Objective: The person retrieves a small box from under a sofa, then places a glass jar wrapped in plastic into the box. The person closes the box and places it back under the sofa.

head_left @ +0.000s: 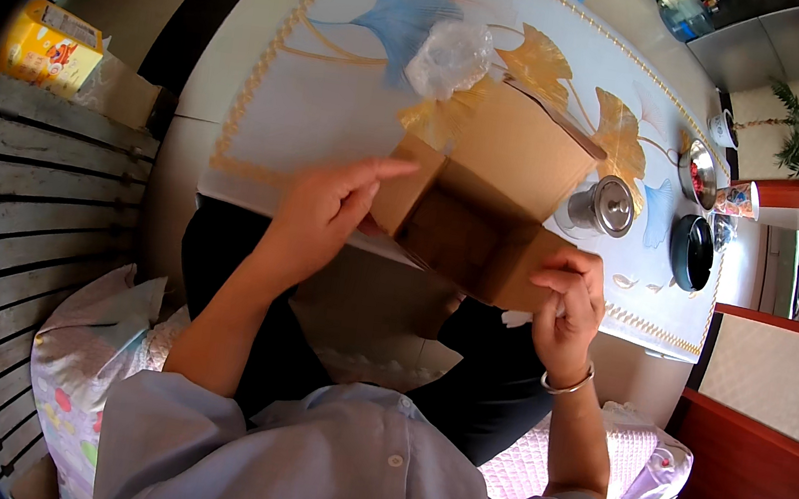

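Note:
An open brown cardboard box [457, 232] is held over the table's near edge, above my lap. Its inside looks bare, and the far flap stands up. My left hand [315, 213] is at the left flap, index finger stretched along it and the other fingers curled at its edge. On the other side my right hand [568, 307] pinches the right flap, with a bit of white material showing below the fingers. Just beyond that flap stands a clear canister with a metal lid [612, 206]. Crumpled clear plastic [450, 58] lies behind the box.
A leaf-patterned cloth [285, 118] covers the table. To the right are a dark bowl [692, 253], a steel bowl [698, 176] with red items, and a patterned cup [738, 199]. A yellow carton [51, 47] sits at the left, by a slatted wooden bench [54, 194].

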`<state>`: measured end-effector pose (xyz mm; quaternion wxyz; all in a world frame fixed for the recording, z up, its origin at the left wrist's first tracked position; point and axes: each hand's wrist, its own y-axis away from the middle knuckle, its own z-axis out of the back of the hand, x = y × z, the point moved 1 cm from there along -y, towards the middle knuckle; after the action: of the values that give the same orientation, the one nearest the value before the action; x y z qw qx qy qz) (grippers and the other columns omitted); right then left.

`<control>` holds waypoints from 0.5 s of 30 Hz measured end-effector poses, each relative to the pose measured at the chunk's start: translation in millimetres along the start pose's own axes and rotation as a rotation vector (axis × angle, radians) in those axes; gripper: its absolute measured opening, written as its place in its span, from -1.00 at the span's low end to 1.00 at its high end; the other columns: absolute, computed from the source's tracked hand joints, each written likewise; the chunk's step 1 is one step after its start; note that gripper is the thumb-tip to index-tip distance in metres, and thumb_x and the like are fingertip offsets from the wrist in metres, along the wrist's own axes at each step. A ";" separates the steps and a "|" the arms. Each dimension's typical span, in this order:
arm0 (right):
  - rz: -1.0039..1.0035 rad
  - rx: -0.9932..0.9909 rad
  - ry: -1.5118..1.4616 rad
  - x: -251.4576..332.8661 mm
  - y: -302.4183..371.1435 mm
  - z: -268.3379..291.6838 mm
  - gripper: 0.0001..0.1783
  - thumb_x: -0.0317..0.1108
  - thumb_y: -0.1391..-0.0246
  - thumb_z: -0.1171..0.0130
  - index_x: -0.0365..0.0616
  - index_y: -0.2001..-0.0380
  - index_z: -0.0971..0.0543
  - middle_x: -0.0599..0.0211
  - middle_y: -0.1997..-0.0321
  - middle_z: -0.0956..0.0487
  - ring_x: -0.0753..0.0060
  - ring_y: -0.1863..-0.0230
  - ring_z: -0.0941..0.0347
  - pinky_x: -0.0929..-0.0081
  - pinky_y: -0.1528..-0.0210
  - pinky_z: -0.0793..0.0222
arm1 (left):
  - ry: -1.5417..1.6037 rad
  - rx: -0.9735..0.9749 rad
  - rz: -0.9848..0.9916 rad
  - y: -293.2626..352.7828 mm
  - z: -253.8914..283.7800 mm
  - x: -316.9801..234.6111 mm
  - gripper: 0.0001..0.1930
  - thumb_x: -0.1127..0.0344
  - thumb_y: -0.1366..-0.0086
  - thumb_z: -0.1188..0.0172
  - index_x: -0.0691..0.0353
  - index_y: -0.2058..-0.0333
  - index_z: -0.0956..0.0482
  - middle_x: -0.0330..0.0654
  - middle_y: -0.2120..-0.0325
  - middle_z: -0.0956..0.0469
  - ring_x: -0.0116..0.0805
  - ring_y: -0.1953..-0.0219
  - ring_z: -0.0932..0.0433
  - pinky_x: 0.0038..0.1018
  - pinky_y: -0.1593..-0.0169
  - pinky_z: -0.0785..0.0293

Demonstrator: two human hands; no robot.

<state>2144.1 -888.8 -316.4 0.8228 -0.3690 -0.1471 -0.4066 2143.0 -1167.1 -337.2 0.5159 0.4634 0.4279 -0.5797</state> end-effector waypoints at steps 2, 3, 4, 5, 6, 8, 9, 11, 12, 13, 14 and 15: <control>-0.169 -0.025 -0.129 -3.7 20.3 0.1 -0.80 -0.68 0.07 0.05 -0.24 0.44 -0.55 0.19 0.22 -0.46 0.30 0.26 -0.41 0.48 0.22 -0.34 | 0.029 0.065 0.010 6.8 -7.1 6.2 -0.67 0.47 -0.36 0.17 0.21 -0.01 -0.51 -0.28 0.48 -0.44 -0.60 0.51 -0.36 -0.59 0.32 -0.54; -0.255 -0.039 -0.194 -7.0 27.0 -0.3 -0.79 -0.68 0.04 0.06 -0.24 0.44 -0.55 0.19 0.22 -0.47 0.31 0.23 -0.41 0.48 0.18 -0.33 | 0.066 0.049 0.014 8.3 -11.1 10.5 -0.67 0.48 -0.37 0.17 0.22 -0.01 -0.51 -0.27 0.44 -0.47 -0.60 0.50 -0.38 -0.59 0.33 -0.54; -0.264 -0.043 -0.288 -11.0 30.9 -0.5 -0.79 -0.68 -0.01 0.06 -0.23 0.39 -0.55 0.20 0.17 -0.47 0.33 0.18 -0.40 0.46 0.11 -0.30 | 0.104 0.038 0.015 8.7 -16.0 14.9 -0.67 0.48 -0.37 0.18 0.22 0.00 -0.52 -0.25 0.41 -0.50 -0.60 0.49 -0.40 -0.59 0.33 -0.53; -0.295 -0.059 -0.278 -12.8 36.2 -3.6 -0.79 -0.68 -0.01 0.06 -0.22 0.36 -0.54 0.20 0.15 -0.46 0.32 0.16 -0.39 0.47 0.10 -0.30 | 0.141 0.026 0.017 9.1 -20.2 17.4 -0.67 0.48 -0.38 0.19 0.22 0.00 -0.52 -0.23 0.37 -0.53 -0.59 0.48 -0.41 -0.59 0.34 -0.53; -0.327 -0.074 -0.267 -12.3 41.3 -9.8 -0.78 -0.68 -0.01 0.05 -0.22 0.34 -0.54 0.19 0.14 -0.46 0.32 0.14 -0.38 0.47 0.09 -0.30 | 0.179 0.019 0.039 9.9 -22.6 18.0 -0.65 0.49 -0.37 0.20 0.20 -0.01 -0.51 -0.22 0.37 -0.52 -0.57 0.47 -0.44 -0.59 0.33 -0.52; -0.309 -0.062 -0.202 -9.4 45.1 -17.5 -0.75 -0.70 0.01 0.01 -0.20 0.28 -0.52 0.18 0.08 -0.43 0.32 0.10 -0.36 0.50 0.07 -0.29 | 0.250 0.006 0.085 10.3 -25.3 19.6 -0.63 0.52 -0.37 0.22 0.17 -0.05 -0.47 -0.19 0.38 -0.50 -0.53 0.46 -0.48 -0.60 0.30 -0.48; -0.337 -0.080 -0.254 -6.4 44.1 -20.2 -0.68 -0.73 0.03 0.00 -0.19 0.22 -0.54 0.21 0.09 -0.39 0.34 0.11 -0.35 0.53 0.08 -0.29 | 0.236 0.019 0.085 10.0 -27.1 20.9 -0.62 0.53 -0.36 0.21 0.15 -0.06 -0.47 -0.19 0.39 -0.48 -0.52 0.45 -0.47 -0.58 0.29 -0.47; -0.274 0.005 -0.205 -8.0 38.3 -17.5 -0.62 -0.74 0.01 0.03 -0.18 0.16 -0.57 0.26 0.12 -0.33 0.43 0.21 -0.38 0.61 0.17 -0.32 | 0.201 0.048 0.080 7.3 -27.9 22.7 -0.60 0.55 -0.35 0.20 0.11 -0.07 -0.46 -0.19 0.41 -0.46 -0.50 0.41 -0.45 -0.55 0.26 -0.46; -0.253 0.036 -0.189 -10.3 37.1 -15.6 -0.60 -0.75 0.03 0.00 -0.16 0.15 -0.58 0.28 0.13 -0.32 0.46 0.26 -0.38 0.62 0.23 -0.33 | 0.069 0.084 0.041 5.2 -25.5 22.0 -0.58 0.57 -0.32 0.18 0.09 -0.07 -0.46 -0.18 0.40 -0.45 -0.47 0.39 -0.44 -0.52 0.23 -0.46; -0.230 0.067 -0.175 -13.4 36.5 -13.3 -0.58 -0.75 0.06 -0.02 -0.14 0.14 -0.59 0.30 0.13 -0.30 0.50 0.30 -0.38 0.64 0.28 -0.34 | -0.064 0.118 0.000 2.5 -20.7 20.2 -0.56 0.59 -0.29 0.15 0.07 -0.08 -0.47 -0.17 0.38 -0.45 -0.44 0.36 -0.43 -0.50 0.20 -0.45; -0.207 0.098 -0.162 -15.9 35.4 -10.9 -0.56 -0.76 0.08 -0.04 -0.12 0.14 -0.60 0.32 0.14 -0.29 0.53 0.35 -0.38 0.66 0.34 -0.35 | -0.197 0.153 -0.041 -0.5 -18.2 19.8 -0.54 0.61 -0.27 0.13 0.05 -0.08 -0.47 -0.16 0.36 -0.44 -0.41 0.33 -0.43 -0.47 0.17 -0.44; -0.160 0.143 -0.064 -17.0 32.2 -7.9 -0.55 -0.74 0.13 -0.07 -0.11 0.15 -0.61 0.33 0.14 -0.28 0.55 0.39 -0.37 0.66 0.38 -0.36 | -0.227 0.142 -0.105 -3.7 -18.4 20.7 -0.51 0.63 -0.22 0.08 0.02 -0.08 -0.47 -0.16 0.33 -0.42 -0.37 0.31 -0.41 -0.46 0.14 -0.43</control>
<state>2158.0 -872.3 -346.8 0.8069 -0.3092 -0.2307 -0.4473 2140.4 -1153.0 -361.2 0.4957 0.4070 0.3484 -0.6836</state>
